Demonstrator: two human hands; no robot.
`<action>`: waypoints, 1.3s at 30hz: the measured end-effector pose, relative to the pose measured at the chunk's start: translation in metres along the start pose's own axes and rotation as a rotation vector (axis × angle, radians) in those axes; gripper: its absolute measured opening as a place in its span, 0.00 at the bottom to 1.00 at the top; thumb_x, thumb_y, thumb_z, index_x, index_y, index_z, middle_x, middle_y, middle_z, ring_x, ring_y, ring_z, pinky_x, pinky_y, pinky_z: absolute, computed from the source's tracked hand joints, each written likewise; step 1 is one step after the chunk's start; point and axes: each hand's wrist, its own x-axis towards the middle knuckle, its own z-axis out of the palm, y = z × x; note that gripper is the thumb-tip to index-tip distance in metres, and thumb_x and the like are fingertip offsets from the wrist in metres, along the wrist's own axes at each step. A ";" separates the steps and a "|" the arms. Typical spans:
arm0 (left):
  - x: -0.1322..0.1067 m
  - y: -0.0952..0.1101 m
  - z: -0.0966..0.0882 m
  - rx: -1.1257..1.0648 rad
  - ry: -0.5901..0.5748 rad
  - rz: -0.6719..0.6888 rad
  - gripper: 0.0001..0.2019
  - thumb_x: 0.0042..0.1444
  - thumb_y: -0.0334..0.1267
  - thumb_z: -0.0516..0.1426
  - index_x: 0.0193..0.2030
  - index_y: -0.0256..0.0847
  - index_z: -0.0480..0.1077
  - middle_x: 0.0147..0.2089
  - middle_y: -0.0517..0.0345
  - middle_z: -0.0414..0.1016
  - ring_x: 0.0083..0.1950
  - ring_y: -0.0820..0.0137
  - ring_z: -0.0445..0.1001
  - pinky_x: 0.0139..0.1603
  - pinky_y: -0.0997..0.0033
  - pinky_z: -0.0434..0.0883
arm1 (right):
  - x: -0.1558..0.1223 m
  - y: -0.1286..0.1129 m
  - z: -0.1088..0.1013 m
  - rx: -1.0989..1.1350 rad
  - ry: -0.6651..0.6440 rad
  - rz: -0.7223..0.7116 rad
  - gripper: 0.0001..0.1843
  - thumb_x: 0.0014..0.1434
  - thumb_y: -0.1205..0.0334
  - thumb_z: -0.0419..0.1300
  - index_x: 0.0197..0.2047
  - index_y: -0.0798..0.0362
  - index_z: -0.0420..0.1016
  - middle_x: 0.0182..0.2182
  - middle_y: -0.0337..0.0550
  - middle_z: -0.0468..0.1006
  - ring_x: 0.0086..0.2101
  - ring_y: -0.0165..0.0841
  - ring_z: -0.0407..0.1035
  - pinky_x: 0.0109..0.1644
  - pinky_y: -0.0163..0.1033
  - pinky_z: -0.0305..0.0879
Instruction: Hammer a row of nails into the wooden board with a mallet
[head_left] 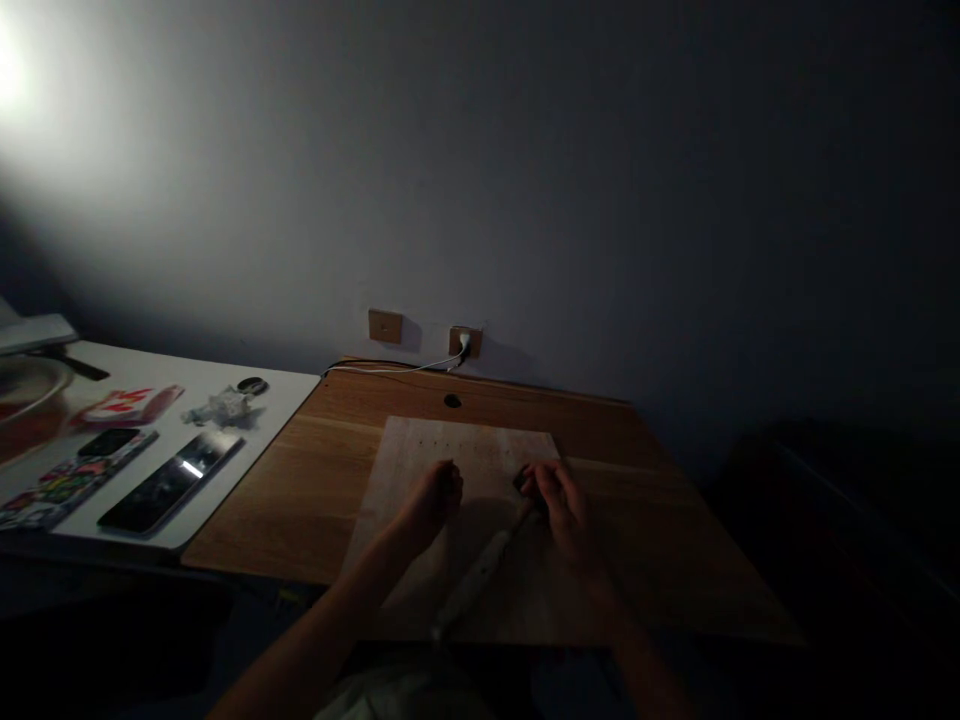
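A pale square board (409, 470) lies on the wooden desk, with a row of small dark upright marks, possibly nails, near its far edge. My left hand (433, 500) is over the board's left half, fingers curled closed; what they hold, if anything, is too dark to see. Over the right side of the board, my right hand (561, 500) grips the dark end of a long tool with a pale handle (480, 575). That handle slants down toward my body. Dim light hides the tool's exact kind.
The wooden desk (315, 470) meets a wall with two sockets, and a plug with cables (463, 342) sits in the right one. On a white table (289, 385) to the left lie a phone (169, 485), a patterned box (71, 480), a red-and-white packet (127, 403) and crumpled plastic (229, 405).
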 end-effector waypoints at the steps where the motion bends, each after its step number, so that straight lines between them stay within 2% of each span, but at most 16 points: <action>1: 0.000 -0.002 -0.001 0.218 0.002 0.101 0.18 0.64 0.47 0.55 0.26 0.41 0.58 0.23 0.66 0.56 0.20 0.79 0.53 0.20 0.79 0.50 | -0.004 0.005 -0.004 -0.014 0.001 0.015 0.22 0.65 0.38 0.57 0.37 0.49 0.76 0.30 0.40 0.78 0.34 0.37 0.73 0.42 0.38 0.66; 3: -0.001 -0.004 -0.003 0.742 -0.028 0.341 0.18 0.66 0.46 0.53 0.26 0.40 0.61 0.24 0.63 0.59 0.23 0.76 0.59 0.25 0.75 0.57 | -0.012 0.013 -0.010 -0.028 0.011 0.045 0.23 0.65 0.37 0.56 0.37 0.49 0.76 0.29 0.39 0.78 0.34 0.37 0.72 0.42 0.39 0.66; 5: -0.004 -0.004 -0.003 1.251 -0.105 0.515 0.15 0.68 0.41 0.50 0.31 0.40 0.66 0.29 0.58 0.66 0.28 0.71 0.66 0.31 0.71 0.62 | -0.020 0.017 -0.015 -0.028 0.024 0.080 0.24 0.65 0.37 0.55 0.37 0.49 0.76 0.29 0.39 0.77 0.35 0.37 0.72 0.43 0.39 0.65; 7: -0.004 -0.001 -0.004 1.627 -0.188 0.579 0.11 0.70 0.35 0.48 0.38 0.40 0.70 0.36 0.53 0.72 0.33 0.67 0.71 0.35 0.68 0.66 | -0.028 0.019 -0.020 -0.018 0.047 0.125 0.24 0.66 0.37 0.53 0.38 0.49 0.77 0.31 0.40 0.78 0.36 0.37 0.72 0.45 0.40 0.65; 10: -0.001 0.002 -0.006 1.916 -0.275 0.611 0.12 0.69 0.29 0.46 0.48 0.38 0.71 0.44 0.47 0.74 0.40 0.63 0.75 0.38 0.66 0.70 | -0.037 0.021 -0.026 -0.010 0.109 0.188 0.25 0.66 0.36 0.52 0.38 0.49 0.76 0.31 0.39 0.78 0.37 0.38 0.72 0.49 0.41 0.64; 15: 0.007 0.000 -0.013 2.018 -0.337 0.732 0.11 0.67 0.27 0.48 0.50 0.36 0.70 0.46 0.45 0.73 0.42 0.63 0.75 0.39 0.67 0.73 | -0.045 0.031 -0.033 0.007 0.166 0.221 0.27 0.63 0.32 0.54 0.36 0.49 0.76 0.29 0.40 0.77 0.35 0.38 0.71 0.45 0.42 0.64; 20: 0.009 -0.006 -0.015 1.995 -0.360 0.826 0.09 0.69 0.28 0.49 0.51 0.38 0.68 0.48 0.47 0.72 0.43 0.65 0.73 0.37 0.69 0.72 | -0.047 0.042 -0.030 0.004 0.168 0.237 0.27 0.61 0.33 0.56 0.36 0.49 0.76 0.29 0.40 0.77 0.33 0.38 0.71 0.43 0.41 0.65; 29: 0.025 0.001 -0.013 1.877 -0.377 0.830 0.11 0.68 0.28 0.48 0.47 0.38 0.70 0.47 0.49 0.70 0.41 0.66 0.71 0.39 0.68 0.71 | -0.048 0.041 -0.024 0.012 0.133 0.248 0.28 0.56 0.31 0.60 0.36 0.50 0.77 0.29 0.43 0.79 0.32 0.39 0.74 0.38 0.41 0.69; 32: 0.025 0.004 -0.013 1.878 -0.372 0.851 0.11 0.68 0.30 0.48 0.48 0.38 0.71 0.48 0.48 0.71 0.45 0.64 0.72 0.46 0.65 0.72 | -0.048 0.044 -0.024 0.005 0.134 0.247 0.28 0.55 0.31 0.60 0.37 0.50 0.77 0.30 0.44 0.80 0.32 0.40 0.75 0.36 0.41 0.70; 35: 0.016 0.005 -0.019 1.849 -0.351 0.901 0.12 0.70 0.37 0.51 0.56 0.40 0.70 0.55 0.45 0.74 0.55 0.61 0.71 0.59 0.58 0.68 | -0.050 0.049 -0.028 -0.081 0.131 0.216 0.25 0.58 0.35 0.59 0.39 0.50 0.77 0.33 0.46 0.82 0.36 0.42 0.76 0.41 0.43 0.72; 39: -0.012 0.008 -0.045 1.799 -0.279 0.947 0.21 0.69 0.41 0.53 0.67 0.46 0.63 0.68 0.46 0.66 0.68 0.58 0.64 0.70 0.49 0.59 | -0.054 0.060 -0.037 -0.305 0.112 0.077 0.21 0.63 0.41 0.55 0.40 0.50 0.77 0.39 0.50 0.82 0.42 0.44 0.76 0.49 0.47 0.72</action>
